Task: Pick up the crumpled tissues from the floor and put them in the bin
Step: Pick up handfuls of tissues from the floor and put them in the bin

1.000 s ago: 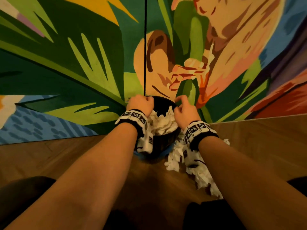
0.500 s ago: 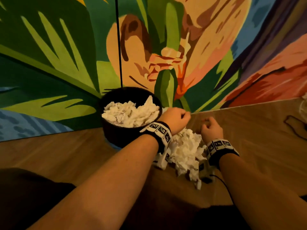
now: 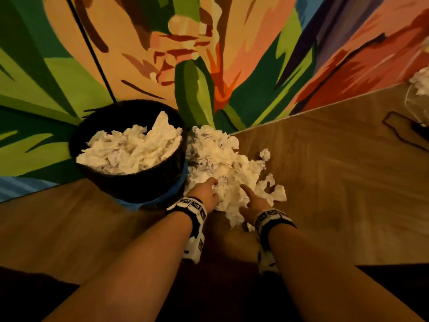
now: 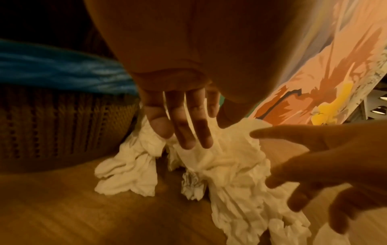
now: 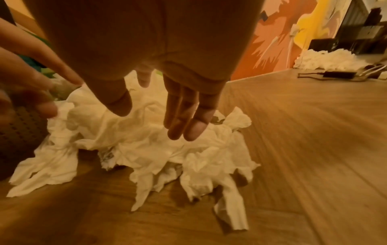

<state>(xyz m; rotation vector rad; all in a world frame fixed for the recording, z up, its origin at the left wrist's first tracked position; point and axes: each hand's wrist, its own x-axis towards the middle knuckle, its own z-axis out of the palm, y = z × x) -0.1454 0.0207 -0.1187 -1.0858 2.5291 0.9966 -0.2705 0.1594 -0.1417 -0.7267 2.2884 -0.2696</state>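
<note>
A heap of crumpled white tissues [image 3: 222,161] lies on the wooden floor, right of a black woven bin [image 3: 139,182] that is piled with tissues [image 3: 130,147] to its rim. My left hand [image 3: 206,191] reaches into the heap's near left side, fingers straight and spread on the paper [image 4: 188,131]. My right hand [image 3: 250,201] comes in from the near right, fingers extended just above the tissues [image 5: 184,122]. In the wrist views the heap [image 5: 146,142] spreads loosely and neither hand grips any of it [image 4: 230,165].
A painted mural wall [image 3: 209,54] stands right behind the bin and heap. Another pile of tissues [image 5: 326,59] lies far right by the wall, near dark cables [image 3: 401,131] on the floor [image 3: 336,170]. A blue band [image 4: 52,69] runs round the bin.
Both hands left the bin's rim and moved right and down to the heap on the floor. Their fingers went from curled to extended over the tissues.
</note>
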